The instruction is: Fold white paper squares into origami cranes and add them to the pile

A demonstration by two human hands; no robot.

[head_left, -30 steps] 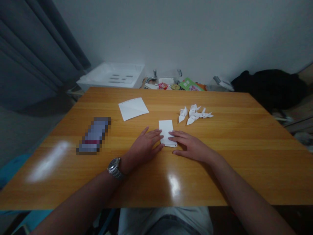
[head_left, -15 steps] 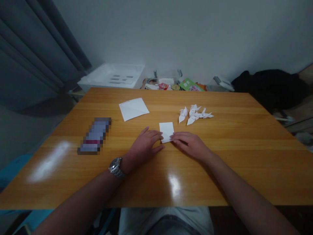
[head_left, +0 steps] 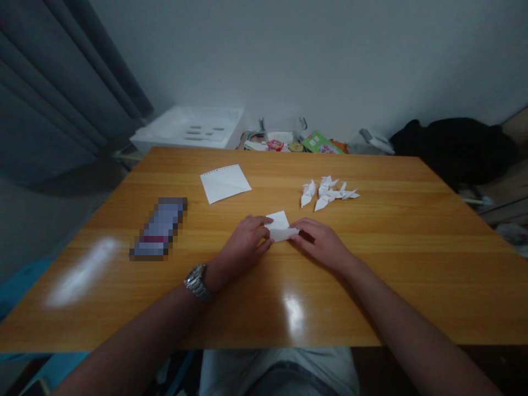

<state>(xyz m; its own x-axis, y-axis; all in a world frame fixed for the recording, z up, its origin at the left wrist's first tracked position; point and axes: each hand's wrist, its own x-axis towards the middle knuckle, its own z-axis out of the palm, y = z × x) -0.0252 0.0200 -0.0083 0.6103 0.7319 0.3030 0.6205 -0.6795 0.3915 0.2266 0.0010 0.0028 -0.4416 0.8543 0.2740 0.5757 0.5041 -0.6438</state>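
Observation:
A small white sheet of paper (head_left: 278,221) lies on the table in front of me, its near edge lifted into a flap. My left hand (head_left: 248,237), with a metal watch (head_left: 197,281) on its wrist, pinches the paper's left side. At the right end of the flap, my right hand (head_left: 319,241) grips the paper between thumb and fingers. Beyond the right hand sit several folded white paper figures (head_left: 328,193), bunched close together. Farther left rests a larger white sheet (head_left: 225,183) with a perforated edge.
A pixelated phone-like object (head_left: 159,228) lies on the left of the wooden table (head_left: 412,286). Behind the table's far edge are a white plastic tray (head_left: 198,124), a green booklet (head_left: 319,143) and small clutter. A dark heap (head_left: 457,148) sits at the far right.
The small paper lay flat before; now its near edge is raised and folded over, and the sheet is slightly turned. My fingers have closed on both of its sides.

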